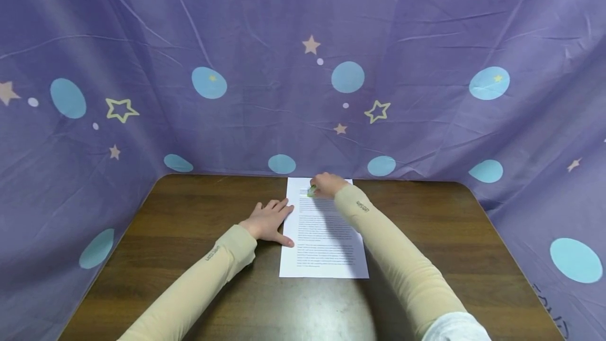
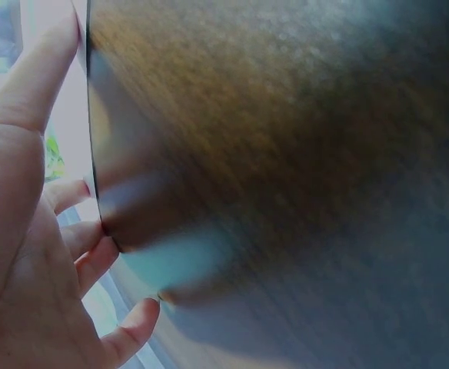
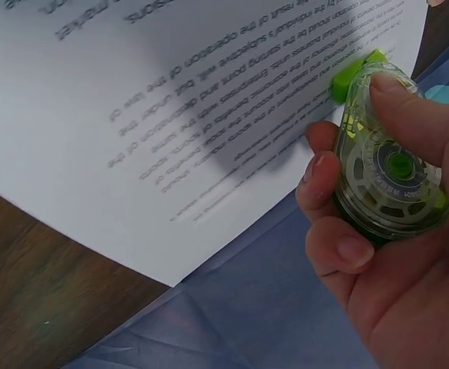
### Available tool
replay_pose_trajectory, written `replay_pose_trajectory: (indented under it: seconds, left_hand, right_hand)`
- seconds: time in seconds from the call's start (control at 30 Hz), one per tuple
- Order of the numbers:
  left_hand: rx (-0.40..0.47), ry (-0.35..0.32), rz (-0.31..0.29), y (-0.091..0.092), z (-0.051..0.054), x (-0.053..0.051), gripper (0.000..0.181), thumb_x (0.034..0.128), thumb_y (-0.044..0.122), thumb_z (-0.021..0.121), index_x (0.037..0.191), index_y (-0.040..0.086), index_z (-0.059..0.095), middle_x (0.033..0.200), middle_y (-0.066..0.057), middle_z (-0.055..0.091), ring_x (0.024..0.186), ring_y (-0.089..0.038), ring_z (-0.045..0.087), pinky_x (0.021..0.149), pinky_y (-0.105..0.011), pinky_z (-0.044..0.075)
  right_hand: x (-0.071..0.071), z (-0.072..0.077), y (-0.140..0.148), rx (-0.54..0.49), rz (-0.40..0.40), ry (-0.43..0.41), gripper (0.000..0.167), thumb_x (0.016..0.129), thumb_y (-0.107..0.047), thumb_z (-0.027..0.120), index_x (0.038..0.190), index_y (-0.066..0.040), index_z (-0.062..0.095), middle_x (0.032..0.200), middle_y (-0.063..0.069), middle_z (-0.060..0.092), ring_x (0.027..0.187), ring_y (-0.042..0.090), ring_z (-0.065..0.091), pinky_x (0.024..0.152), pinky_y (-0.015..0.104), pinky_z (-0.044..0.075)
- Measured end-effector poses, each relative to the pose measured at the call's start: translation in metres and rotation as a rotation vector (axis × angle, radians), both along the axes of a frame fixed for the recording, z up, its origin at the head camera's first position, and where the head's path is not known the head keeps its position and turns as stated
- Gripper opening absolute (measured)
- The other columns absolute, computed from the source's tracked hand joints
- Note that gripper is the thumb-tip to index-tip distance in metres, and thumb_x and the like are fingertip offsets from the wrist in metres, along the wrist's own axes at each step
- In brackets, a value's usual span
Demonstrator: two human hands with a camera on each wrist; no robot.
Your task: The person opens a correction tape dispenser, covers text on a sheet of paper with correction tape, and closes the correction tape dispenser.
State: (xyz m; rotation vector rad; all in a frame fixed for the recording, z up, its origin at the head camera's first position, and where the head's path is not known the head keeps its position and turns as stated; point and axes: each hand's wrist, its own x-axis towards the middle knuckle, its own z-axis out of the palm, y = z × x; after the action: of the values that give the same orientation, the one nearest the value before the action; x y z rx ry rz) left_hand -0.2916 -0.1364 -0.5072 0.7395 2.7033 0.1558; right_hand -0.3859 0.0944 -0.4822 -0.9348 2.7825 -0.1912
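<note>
A printed sheet of paper [image 1: 326, 236] lies on the wooden table, its far end close to the purple cloth. My right hand [image 1: 327, 185] holds a green correction tape dispenser [image 3: 390, 165] over the upper lines of text. In the right wrist view the dispenser is clear plastic with a reel inside; thumb and fingers wrap round it, and its green tip [image 3: 351, 79] is at the print. With fingers spread, my left hand [image 1: 269, 221] rests at the sheet's left edge, thumb and fingertips on the paper. The left wrist view shows that hand [image 2: 32, 231] from the palm side.
The brown wooden table [image 1: 199, 257] has rounded far corners. A purple cloth [image 1: 265, 67] with stars and blue dots hangs behind it and along both sides. The right forearm's sleeve [image 1: 397, 251] passes over the sheet's right edge and shades some text.
</note>
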Motion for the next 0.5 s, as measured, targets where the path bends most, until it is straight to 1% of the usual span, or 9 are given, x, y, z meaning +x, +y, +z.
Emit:
replay_pose_trajectory:
  seconds: [0.17,0.3,0.5]
  left_hand:
    - [0.001,-0.007,0.005,0.000,-0.001,-0.001,0.114,0.0811,0.067,0.079,0.164,0.007,0.030,0.172,-0.018,0.021,0.154,-0.039,0.024,0.117,-0.069,0.020]
    - [0.034,-0.003,0.005,0.000,0.000,0.000,0.113,0.0799,0.065,0.082,0.162,0.005,0.033,0.170,-0.020,0.024,0.153,-0.041,0.026,0.115,-0.071,0.022]
    - [0.019,0.001,-0.003,0.000,0.000,0.001,0.112,0.0803,0.065,0.081,0.163,0.005,0.033,0.171,-0.019,0.023,0.153,-0.040,0.026,0.115,-0.070,0.023]
  right_hand:
    - [-0.001,0.000,0.005,0.004,-0.010,-0.020,0.006,0.096,-0.014,0.074,0.096,-0.009,0.072,0.084,0.000,0.068,0.079,0.020,0.065,0.079,0.041,0.056]
    - [0.000,-0.001,0.010,-0.008,-0.022,-0.025,0.005,0.095,-0.013,0.075,0.096,-0.008,0.073,0.083,0.000,0.068,0.079,0.020,0.065,0.079,0.042,0.056]
    - [0.001,0.001,0.014,0.005,-0.047,-0.039,0.006,0.096,-0.013,0.074,0.100,-0.009,0.074,0.089,0.001,0.071,0.085,0.022,0.068,0.083,0.044,0.057]
